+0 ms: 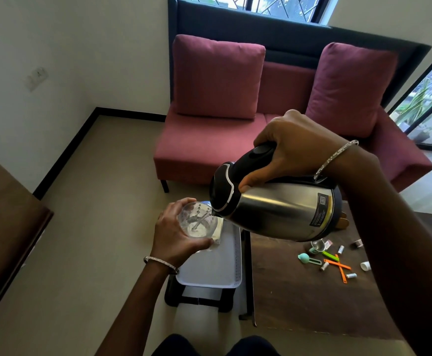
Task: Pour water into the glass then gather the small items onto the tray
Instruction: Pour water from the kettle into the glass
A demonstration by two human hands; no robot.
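Clear drinking glass (pixel 197 223), clasped in your left grip (pixel 175 233), takes water from the steel kettle (pixel 276 206) your right grip (pixel 294 147) clenches: pouring step; next, tray (pixel 211 268) the scattered small items (pixel 334 260).

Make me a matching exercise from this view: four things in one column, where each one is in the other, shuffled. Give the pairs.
Things:
1. kettle
2. glass
3. tray
4. orange strips

Places:
A. lying on the dark wooden table
B. held in the left hand
C. on the low stand beside the table
D. tilted in the right hand

Pairs: 1-D, 2-B, 3-C, 4-A
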